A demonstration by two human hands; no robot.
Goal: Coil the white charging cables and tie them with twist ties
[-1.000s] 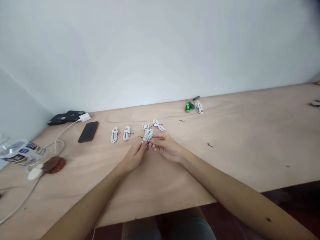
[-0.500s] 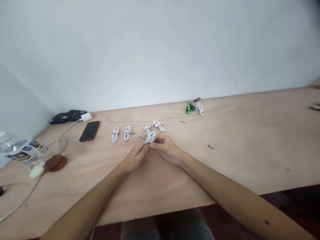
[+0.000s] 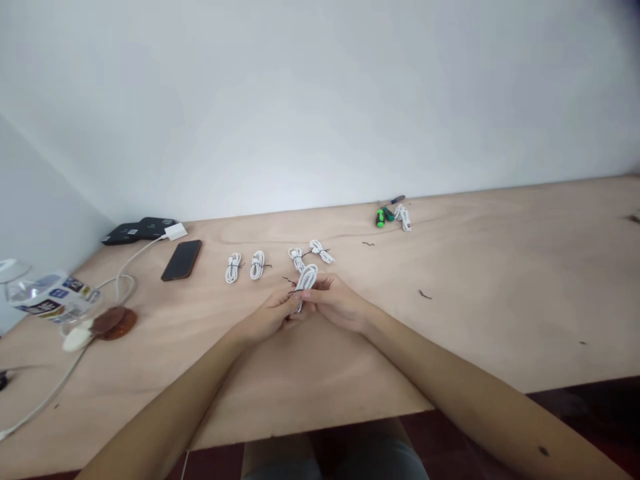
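Both hands meet over the middle of the table around a coiled white cable with a dark twist tie across it. My left hand pinches the coil near the tie, its fingers partly hidden. My right hand grips the coil from the other side, thumb on top. Just beyond are two more tied white cables, one coil partly behind the held one and another coil to its right. Further left lie two tied coils, one cable beside another cable.
Screwdrivers and a white cable lie near the wall. Loose twist ties are on the right. At left are a phone, black boxes, a white charger and a tilted plastic bottle.
The coil between my hands has turned a little more upright, and its lower end now shows below my fingers. The whole view has shifted slightly. Both hands keep their grip.
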